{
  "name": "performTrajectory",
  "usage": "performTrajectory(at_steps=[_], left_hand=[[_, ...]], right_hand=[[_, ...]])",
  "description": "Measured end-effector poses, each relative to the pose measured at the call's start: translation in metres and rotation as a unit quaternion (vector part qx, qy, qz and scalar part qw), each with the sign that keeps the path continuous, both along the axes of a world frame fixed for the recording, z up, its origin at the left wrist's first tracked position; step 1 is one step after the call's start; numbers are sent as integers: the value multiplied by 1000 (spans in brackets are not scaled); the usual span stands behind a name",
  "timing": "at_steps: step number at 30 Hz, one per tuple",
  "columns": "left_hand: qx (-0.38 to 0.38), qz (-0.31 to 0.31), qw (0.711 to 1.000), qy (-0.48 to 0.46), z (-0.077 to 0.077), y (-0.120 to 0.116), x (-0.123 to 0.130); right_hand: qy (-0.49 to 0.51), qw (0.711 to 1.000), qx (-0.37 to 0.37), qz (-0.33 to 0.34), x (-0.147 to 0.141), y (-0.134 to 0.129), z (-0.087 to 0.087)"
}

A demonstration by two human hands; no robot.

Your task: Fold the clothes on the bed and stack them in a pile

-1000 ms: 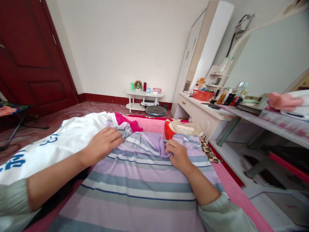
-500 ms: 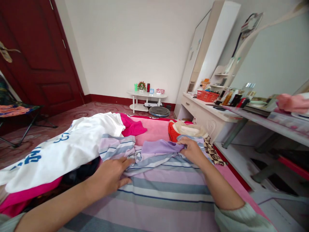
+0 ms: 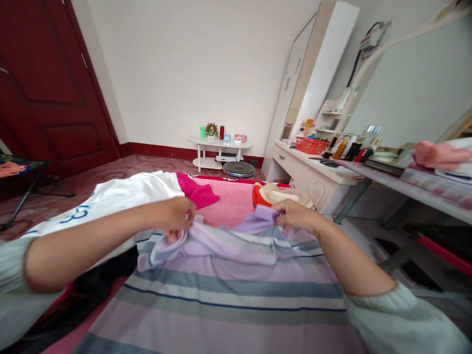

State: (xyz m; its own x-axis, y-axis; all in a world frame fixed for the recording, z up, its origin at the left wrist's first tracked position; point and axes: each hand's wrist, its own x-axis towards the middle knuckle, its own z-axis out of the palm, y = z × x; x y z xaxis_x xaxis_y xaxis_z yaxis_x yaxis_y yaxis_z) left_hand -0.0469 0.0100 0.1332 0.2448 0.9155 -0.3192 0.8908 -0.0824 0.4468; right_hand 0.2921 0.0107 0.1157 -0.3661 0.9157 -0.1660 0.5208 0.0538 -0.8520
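A lilac, grey and white striped shirt point(image 3: 221, 295) lies spread in front of me, its far edge gathered and lifted. My left hand point(image 3: 180, 216) is closed, pinching a fold at the far left of it. At the far right my right hand point(image 3: 293, 216) grips the shirt beside a plain purple part point(image 3: 260, 219) that looks like a collar. Loose fabric sags between the two hands. Left of the shirt, partly behind my left forearm, lies a white garment with blue lettering point(image 3: 121, 191).
Under the clothes is a pink bed cover point(image 3: 228, 196). A magenta cloth point(image 3: 201, 194) lies beyond my left hand; cream and orange clothes point(image 3: 283, 194) lie beyond my right. A dressing table point(image 3: 306, 164) with a red basket point(image 3: 311, 145) and a grey-legged table point(image 3: 398, 179) stand to the right.
My left hand has gone from lying on the shirt to pinching its far left edge and raising it. The right hand keeps its hold. My view has turned slightly right.
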Motion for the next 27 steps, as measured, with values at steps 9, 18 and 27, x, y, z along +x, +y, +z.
performTrajectory(at_steps=[9,18,27], left_hand=[[456,-43,888,-38,-66,53,39],[406,-100,907,44,-150,9,51],[407,-86,909,37,-147,8,53]], right_hand=[[-77,900,351,-247,-6,57,-60],[-349,821,316,-322,41,40,-99],[-339,818,210,-415,84,58,-64]])
